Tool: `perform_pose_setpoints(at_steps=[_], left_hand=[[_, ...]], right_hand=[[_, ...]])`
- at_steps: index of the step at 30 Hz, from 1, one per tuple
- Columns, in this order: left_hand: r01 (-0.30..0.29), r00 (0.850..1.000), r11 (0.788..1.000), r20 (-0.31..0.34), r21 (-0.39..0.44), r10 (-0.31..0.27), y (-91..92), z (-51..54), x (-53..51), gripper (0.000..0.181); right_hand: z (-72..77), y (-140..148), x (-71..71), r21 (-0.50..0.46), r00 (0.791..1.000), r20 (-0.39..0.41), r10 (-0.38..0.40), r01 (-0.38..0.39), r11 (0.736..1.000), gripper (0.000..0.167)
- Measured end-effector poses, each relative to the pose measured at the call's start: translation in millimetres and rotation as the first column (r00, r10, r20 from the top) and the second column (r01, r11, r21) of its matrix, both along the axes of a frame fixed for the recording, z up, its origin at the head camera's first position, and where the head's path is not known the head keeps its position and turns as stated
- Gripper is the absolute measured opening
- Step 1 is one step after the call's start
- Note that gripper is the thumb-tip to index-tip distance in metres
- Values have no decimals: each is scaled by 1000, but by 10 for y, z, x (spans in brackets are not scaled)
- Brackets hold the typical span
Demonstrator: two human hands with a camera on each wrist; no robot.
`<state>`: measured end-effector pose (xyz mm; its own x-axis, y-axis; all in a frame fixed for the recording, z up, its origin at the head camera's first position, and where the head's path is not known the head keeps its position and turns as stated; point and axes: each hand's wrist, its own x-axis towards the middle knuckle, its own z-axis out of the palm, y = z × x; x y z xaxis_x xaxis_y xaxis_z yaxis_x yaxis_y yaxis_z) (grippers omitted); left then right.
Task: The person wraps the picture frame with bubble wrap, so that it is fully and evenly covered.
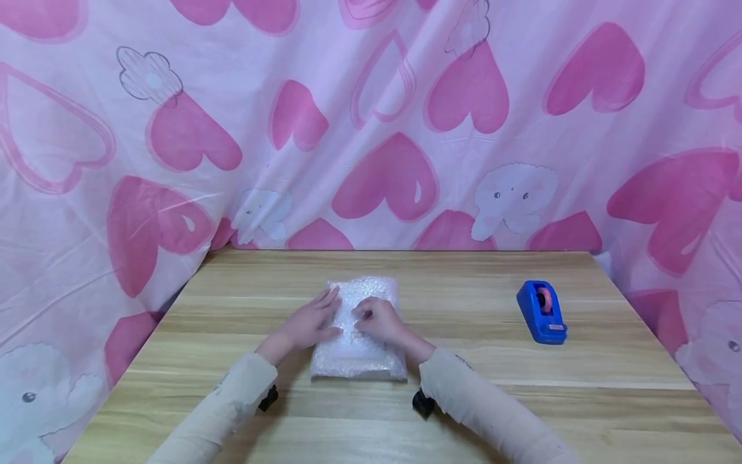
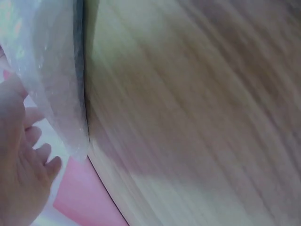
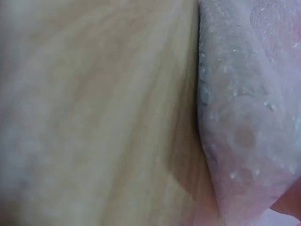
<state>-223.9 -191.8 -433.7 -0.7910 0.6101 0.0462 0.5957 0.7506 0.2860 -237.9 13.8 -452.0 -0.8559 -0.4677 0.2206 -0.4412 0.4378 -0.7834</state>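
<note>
A flat package in clear bubble wrap point(image 1: 359, 367) lies near the middle of the wooden table. My left hand point(image 1: 310, 320) rests on its left side with the fingers extended. On the upper middle, my right hand point(image 1: 379, 320) has curled fingers and pinches at the bubble wrap; the exact spot between the fingertips is too small to make out. In the left wrist view, the left hand point(image 2: 21, 155) is beside the edge of the wrapped package point(image 2: 54, 56). The right wrist view shows the package's folded side point(image 3: 235, 94), with only a sliver of the right hand point(image 3: 289, 205).
A blue tape dispenser point(image 1: 542, 314) with a pink roll stands on the right side of the wooden table point(image 1: 464, 412). Behind the table hangs a pink cloth point(image 1: 382, 174) with hearts. Black wrist devices point(image 1: 424, 404) sit under both sleeves.
</note>
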Motion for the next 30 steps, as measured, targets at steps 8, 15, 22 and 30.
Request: perform_pose_setpoints(at_steps=[8, 15, 22, 30], left_hand=[[95, 995, 995, -39, -9, -95, 121, 12, 42, 41], [84, 995, 995, -55, -59, -87, 156, -2, 34, 39], [61, 998, 998, 26, -12, -61, 169, 32, 8, 41], [1, 995, 989, 102, 150, -16, 132, 126, -60, 40]], right_hand=[[-21, 13, -73, 9, 1000, 5, -25, 25, 1000, 25], [-24, 13, -115, -5, 1000, -6, -17, 17, 1000, 25], [-39, 43, -180, -30, 1000, 24, -3, 4, 1000, 25], [117, 186, -142, -96, 980, 186, 67, -50, 994, 36]])
